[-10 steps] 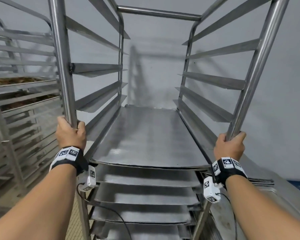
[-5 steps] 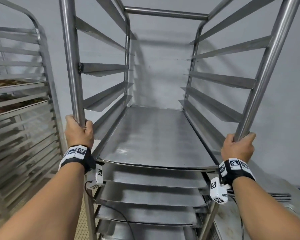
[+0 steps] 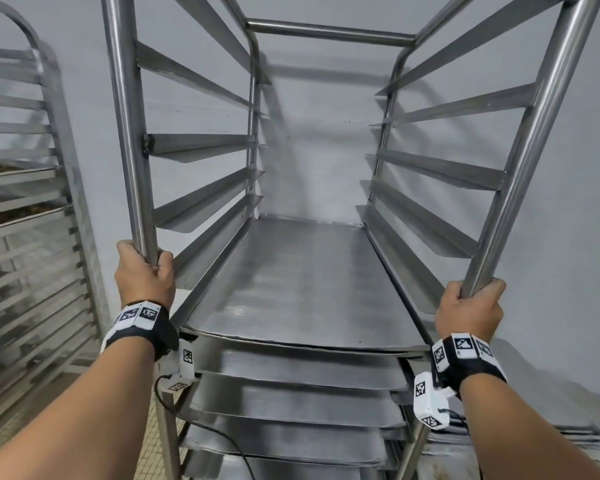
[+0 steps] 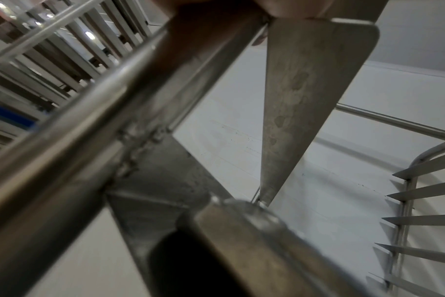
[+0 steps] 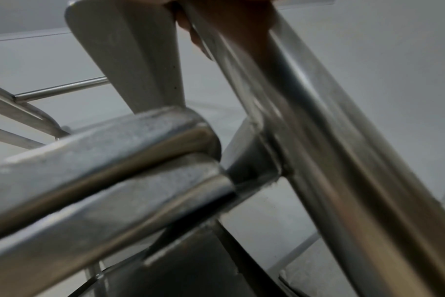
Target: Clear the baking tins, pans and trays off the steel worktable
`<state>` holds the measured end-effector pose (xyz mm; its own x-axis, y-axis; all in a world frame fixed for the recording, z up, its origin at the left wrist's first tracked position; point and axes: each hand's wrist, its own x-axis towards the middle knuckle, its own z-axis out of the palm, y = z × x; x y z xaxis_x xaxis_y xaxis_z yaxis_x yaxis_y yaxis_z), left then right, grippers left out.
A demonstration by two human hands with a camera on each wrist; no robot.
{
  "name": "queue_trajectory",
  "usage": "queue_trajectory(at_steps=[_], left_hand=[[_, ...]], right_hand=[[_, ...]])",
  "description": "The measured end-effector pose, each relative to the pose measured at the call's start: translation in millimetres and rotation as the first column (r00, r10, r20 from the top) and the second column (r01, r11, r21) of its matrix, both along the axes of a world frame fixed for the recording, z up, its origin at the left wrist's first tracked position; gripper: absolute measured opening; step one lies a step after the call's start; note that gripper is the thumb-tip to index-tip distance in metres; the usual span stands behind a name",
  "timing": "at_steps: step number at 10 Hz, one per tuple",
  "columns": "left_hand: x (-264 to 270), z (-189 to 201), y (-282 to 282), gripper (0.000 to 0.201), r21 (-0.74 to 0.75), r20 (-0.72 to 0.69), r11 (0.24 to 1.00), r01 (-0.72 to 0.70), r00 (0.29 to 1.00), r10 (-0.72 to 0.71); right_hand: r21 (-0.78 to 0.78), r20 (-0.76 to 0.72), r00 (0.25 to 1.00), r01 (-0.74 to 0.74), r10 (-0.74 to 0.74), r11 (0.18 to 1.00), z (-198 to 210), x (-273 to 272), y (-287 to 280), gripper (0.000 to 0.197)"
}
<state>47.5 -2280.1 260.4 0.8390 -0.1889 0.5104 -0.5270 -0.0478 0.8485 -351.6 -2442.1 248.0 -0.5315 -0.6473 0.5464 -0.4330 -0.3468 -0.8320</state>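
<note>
A tall steel tray rack (image 3: 326,29) stands right in front of me. My left hand (image 3: 142,275) grips its near left post (image 3: 129,133). My right hand (image 3: 471,310) grips its near right post (image 3: 520,168). Flat baking trays fill the lower slots; the top tray (image 3: 302,282) shows its whole face, and several more trays (image 3: 291,375) lie under it. The upper runners hold nothing. In the wrist views the left post (image 4: 89,130) and right post (image 5: 318,140) fill the frame, with fingertips at the top edge.
A second rack (image 3: 25,220) with trays holding brown food stands at the left. A stack of flat trays (image 3: 548,410) lies on a steel surface at the lower right. A grey wall (image 3: 319,133) is close behind the rack. Tiled floor (image 3: 21,410) shows at lower left.
The rack, still gripped by both hands, has shifted right across the view and away from the second rack at the left. The grips are unchanged.
</note>
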Motion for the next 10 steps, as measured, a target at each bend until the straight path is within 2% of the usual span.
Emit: queue_trajectory(at_steps=[2, 5, 6, 8, 9, 10], left_hand=[[5.4, -4.3, -12.9, 0.026, 0.001, -0.019, 0.999, -0.04, 0.999, 0.04], [2.0, -0.7, -7.2, 0.026, -0.007, 0.002, 1.0, -0.027, 1.0, 0.027], [5.8, -1.3, -6.1, 0.023, -0.008, 0.0, 1.0, 0.026, 1.0, -0.026], [11.0, -4.3, -1.4, 0.025, 0.068, -0.009, 0.993, 0.092, 0.996, -0.091], [10.3, 0.9, 4.9, 0.035, 0.142, -0.01, 0.984, 0.105, 0.994, -0.105], [4.4, 1.9, 23.8, 0.054, 0.078, 0.082, 0.993, 0.089, 0.992, -0.095]], right_hand=[[-0.008, -0.012, 1.0, 0.018, -0.019, 1.0, -7.5, -1.9, -13.9, 0.018], [-0.012, -0.02, 1.0, 0.015, -0.015, 1.0, -4.3, 1.3, -7.1, 0.019], [0.018, -0.037, 0.999, 0.007, -0.006, 1.0, -3.2, 3.1, 0.3, 0.022], [0.214, -0.059, 0.996, -0.047, 0.061, 0.976, 11.5, 8.3, 23.7, 0.032], [0.379, -0.121, 0.984, -0.073, 0.127, 0.922, 19.9, 3.1, 35.4, 0.049], [0.458, -0.26, 0.953, -0.02, 0.155, 0.889, 38.3, 2.4, 61.3, 0.079]])
